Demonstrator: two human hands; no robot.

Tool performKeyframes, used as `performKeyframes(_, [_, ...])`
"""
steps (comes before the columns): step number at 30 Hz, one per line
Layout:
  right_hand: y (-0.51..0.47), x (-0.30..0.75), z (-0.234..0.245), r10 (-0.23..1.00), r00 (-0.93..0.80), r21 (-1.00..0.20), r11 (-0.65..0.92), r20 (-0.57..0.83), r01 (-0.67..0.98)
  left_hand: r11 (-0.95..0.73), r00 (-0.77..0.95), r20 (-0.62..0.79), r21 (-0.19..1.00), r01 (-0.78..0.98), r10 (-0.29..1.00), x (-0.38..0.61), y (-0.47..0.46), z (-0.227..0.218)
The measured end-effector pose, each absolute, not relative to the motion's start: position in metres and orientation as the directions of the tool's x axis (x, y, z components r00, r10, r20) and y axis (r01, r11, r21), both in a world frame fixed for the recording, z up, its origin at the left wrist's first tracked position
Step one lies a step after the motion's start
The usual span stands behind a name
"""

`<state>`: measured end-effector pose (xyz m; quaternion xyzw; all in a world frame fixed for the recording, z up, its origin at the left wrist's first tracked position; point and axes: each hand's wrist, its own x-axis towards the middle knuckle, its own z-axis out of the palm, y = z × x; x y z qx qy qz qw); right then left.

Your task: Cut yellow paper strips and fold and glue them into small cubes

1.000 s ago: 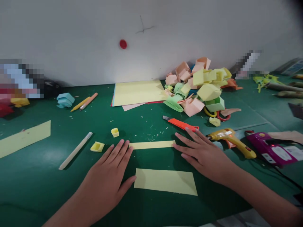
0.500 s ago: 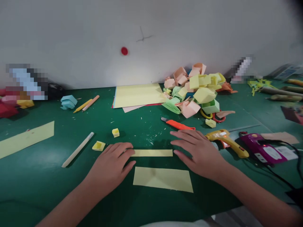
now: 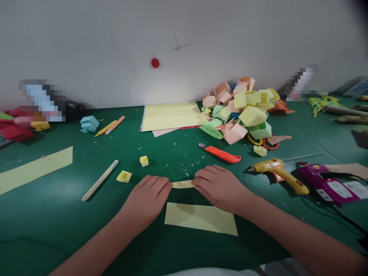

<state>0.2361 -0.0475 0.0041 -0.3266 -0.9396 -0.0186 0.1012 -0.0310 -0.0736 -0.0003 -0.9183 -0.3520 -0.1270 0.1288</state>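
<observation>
A narrow yellow paper strip stretches between my hands, just above or on the green table. My left hand is closed on its left end, the fingertips pressed together. Its right end is in the closed fingers of my right hand. Both ends of the strip are hidden under the fingers. Nearer to me lies a wider pale yellow paper piece, flat on the table. Left of my left hand sit two small folded yellow paper boxes, a larger one and a smaller one.
An orange utility knife lies beyond my right hand. To the right are a yellow glue gun and a purple power strip with cords. Behind stand a heap of folded papers and stacked sheets. A whitish stick lies left.
My right hand has moved left and closed on the strip's right end, baring the whole utility knife. My left fingers have closed on the other end. The view has shifted slightly.
</observation>
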Motion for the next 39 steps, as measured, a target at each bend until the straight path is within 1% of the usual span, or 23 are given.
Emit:
performKeyframes(4, [-0.046,0.238,0.001,0.599,-0.759,-0.020,0.788,0.257,0.615,-0.698,0.668,0.354,-0.056,0.714,0.655,-0.031,-0.073,-0.001])
performKeyframes(8, [-0.040,0.242,-0.004,0.630,-0.728,-0.015,0.759,0.269,0.651,-0.645,0.596,0.343,0.037,0.764,0.726,-0.036,-0.071,0.001])
performKeyframes(11, [-0.035,0.245,-0.006,0.658,-0.699,-0.040,0.736,0.281,0.676,-0.606,0.541,0.392,0.055,0.793,0.744,-0.042,-0.069,0.004])
performKeyframes(13, [-0.035,0.245,-0.006,0.678,-0.680,-0.076,0.722,0.281,0.688,-0.630,0.549,0.450,0.041,0.775,0.705,-0.044,-0.069,0.007])
performKeyframes(16, [-0.036,0.243,-0.004,0.709,-0.656,-0.141,0.699,0.259,0.701,-0.732,0.623,0.514,0.014,0.681,0.590,-0.041,-0.072,0.012])
performKeyframes(19, [-0.038,0.242,-0.004,0.703,-0.667,-0.190,0.710,0.246,0.678,-0.817,0.693,0.528,0.000,0.577,0.490,-0.034,-0.077,0.015])
performKeyframes(21, [-0.039,0.241,-0.005,0.687,-0.683,-0.210,0.726,0.246,0.655,-0.834,0.707,0.539,-0.015,0.551,0.458,-0.031,-0.078,0.017])
performKeyframes(27, [-0.040,0.240,-0.007,0.686,-0.687,-0.250,0.727,0.240,0.639,-0.745,0.622,0.647,-0.123,0.656,0.440,-0.044,-0.078,0.036])
performKeyframes(31, [-0.042,0.242,-0.007,0.688,-0.687,-0.282,0.725,0.236,0.629,-0.619,0.548,0.723,-0.214,0.756,0.420,-0.076,-0.088,0.052])
performKeyframes(32, [-0.042,0.242,-0.007,0.684,-0.688,-0.287,0.728,0.242,0.623,-0.582,0.525,0.719,-0.206,0.787,0.455,-0.086,-0.093,0.054])
performKeyframes(34, [-0.043,0.242,-0.004,0.683,-0.679,-0.296,0.729,0.269,0.617,-0.582,0.528,0.720,-0.213,0.785,0.449,-0.106,-0.104,0.051])
performKeyframes(35, [-0.044,0.241,-0.002,0.682,-0.673,-0.299,0.730,0.285,0.614,-0.600,0.544,0.715,-0.217,0.770,0.439,-0.114,-0.111,0.047])
performKeyframes(36, [-0.045,0.239,0.000,0.678,-0.671,-0.300,0.734,0.300,0.609,-0.623,0.574,0.678,-0.215,0.752,0.458,-0.119,-0.118,0.042])
performKeyframes(37, [-0.046,0.235,0.002,0.670,-0.673,-0.298,0.742,0.313,0.600,-0.649,0.610,0.662,-0.240,0.722,0.435,-0.121,-0.126,0.037])
performKeyframes(38, [-0.048,0.230,0.004,0.657,-0.683,-0.295,0.754,0.320,0.587,-0.636,0.627,0.635,-0.264,0.725,0.450,-0.119,-0.133,0.032])
performKeyframes(39, [-0.050,0.223,0.005,0.637,-0.698,-0.290,0.771,0.327,0.567,-0.603,0.603,0.628,-0.253,0.757,0.493,-0.113,-0.140,0.029])
